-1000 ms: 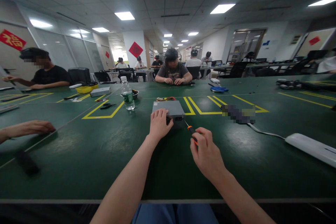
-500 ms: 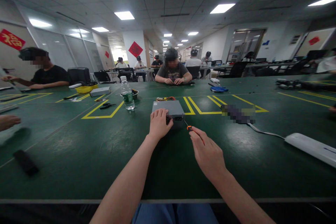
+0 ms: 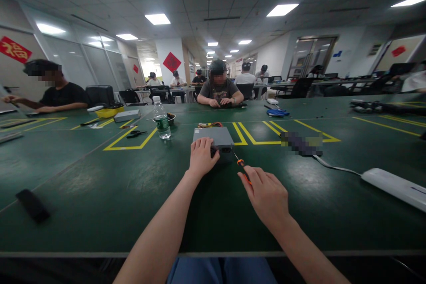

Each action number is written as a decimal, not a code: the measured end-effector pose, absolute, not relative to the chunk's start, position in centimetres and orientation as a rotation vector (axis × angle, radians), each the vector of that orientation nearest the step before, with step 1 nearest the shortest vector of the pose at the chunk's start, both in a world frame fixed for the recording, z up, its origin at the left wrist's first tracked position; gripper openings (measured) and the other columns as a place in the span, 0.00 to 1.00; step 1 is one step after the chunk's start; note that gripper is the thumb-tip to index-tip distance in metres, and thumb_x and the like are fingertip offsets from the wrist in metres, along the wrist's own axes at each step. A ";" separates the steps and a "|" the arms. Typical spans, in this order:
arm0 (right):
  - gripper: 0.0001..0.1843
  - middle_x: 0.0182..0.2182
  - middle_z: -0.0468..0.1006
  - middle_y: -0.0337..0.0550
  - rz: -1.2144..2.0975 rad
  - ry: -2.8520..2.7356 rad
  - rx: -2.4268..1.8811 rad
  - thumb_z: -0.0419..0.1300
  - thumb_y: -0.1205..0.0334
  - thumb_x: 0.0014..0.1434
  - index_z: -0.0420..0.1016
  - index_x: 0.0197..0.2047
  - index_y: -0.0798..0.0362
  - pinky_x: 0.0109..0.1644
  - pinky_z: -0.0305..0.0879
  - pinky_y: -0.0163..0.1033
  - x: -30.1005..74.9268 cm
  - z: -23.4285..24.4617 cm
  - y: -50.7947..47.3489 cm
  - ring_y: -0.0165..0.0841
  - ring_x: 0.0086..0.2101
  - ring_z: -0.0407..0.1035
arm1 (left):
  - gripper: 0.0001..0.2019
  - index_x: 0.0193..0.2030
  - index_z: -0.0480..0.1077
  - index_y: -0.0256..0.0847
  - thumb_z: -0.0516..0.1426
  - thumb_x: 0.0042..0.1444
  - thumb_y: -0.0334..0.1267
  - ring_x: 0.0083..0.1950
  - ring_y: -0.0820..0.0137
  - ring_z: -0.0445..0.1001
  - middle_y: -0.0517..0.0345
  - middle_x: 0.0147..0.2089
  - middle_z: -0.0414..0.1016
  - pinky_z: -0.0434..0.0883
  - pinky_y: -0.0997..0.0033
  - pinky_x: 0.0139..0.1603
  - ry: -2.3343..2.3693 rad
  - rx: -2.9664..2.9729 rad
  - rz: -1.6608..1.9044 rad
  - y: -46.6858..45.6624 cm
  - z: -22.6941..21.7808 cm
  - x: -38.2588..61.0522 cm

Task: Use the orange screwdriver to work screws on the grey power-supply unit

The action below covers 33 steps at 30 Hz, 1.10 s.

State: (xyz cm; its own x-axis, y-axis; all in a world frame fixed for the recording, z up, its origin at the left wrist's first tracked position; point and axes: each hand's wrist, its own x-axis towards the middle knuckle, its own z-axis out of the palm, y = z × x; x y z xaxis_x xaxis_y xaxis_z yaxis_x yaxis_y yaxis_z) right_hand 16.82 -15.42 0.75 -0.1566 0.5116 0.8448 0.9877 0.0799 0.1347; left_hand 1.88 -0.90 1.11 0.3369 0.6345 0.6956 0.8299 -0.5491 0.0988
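A grey metal computer power supply lies flat on the green table, its socket side facing me and its bundle of coloured wires at the back. My left hand grips its near left part, fingers over the top and thumb at the front. In my right hand is an orange and black screwdriver, held by the rear of its handle. The shaft slants up to the power supply's front right corner. Whether the tip sits in a screw is too small to tell.
Left of the power supply stands a water bottle, with a bowl behind it. A white power strip and cable lie at right. A dark object is at near left. Across the table a person sits working.
My right hand has slid back toward me along the screwdriver, so more of the handle shows. My left hand and the power supply stay put. Another person's hand at the left edge is gone.
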 end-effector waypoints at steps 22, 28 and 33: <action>0.15 0.39 0.65 0.49 -0.903 -1.695 -1.473 0.47 0.53 0.64 0.71 0.41 0.52 0.27 0.59 0.33 17.2 0.5 -15.2 0.29 0.28 0.62 | 0.16 0.49 0.63 0.43 0.53 0.53 0.42 0.53 0.60 0.62 0.52 0.51 0.66 0.57 0.60 0.55 -1.311 -2.338 -1.035 -1.0 1.2 1.9; 0.15 0.40 0.62 0.49 -0.787 -1.768 -1.448 0.46 0.57 0.64 0.70 0.38 0.56 0.23 0.61 0.31 17.0 0.2 -14.8 0.27 0.28 0.63 | 0.16 0.48 0.63 0.42 0.53 0.54 0.43 0.53 0.60 0.62 0.52 0.51 0.66 0.57 0.60 0.54 -1.302 -2.329 -1.034 -0.9 1.1 1.9; 0.07 0.38 0.63 0.49 -0.735 -1.677 -1.281 0.54 0.62 0.59 0.68 0.39 0.57 0.36 0.69 0.39 16.8 0.7 -15.1 0.34 0.36 0.66 | 0.16 0.48 0.63 0.42 0.53 0.54 0.43 0.54 0.60 0.61 0.52 0.52 0.65 0.57 0.60 0.55 -1.311 -2.334 -1.018 -0.9 1.1 1.8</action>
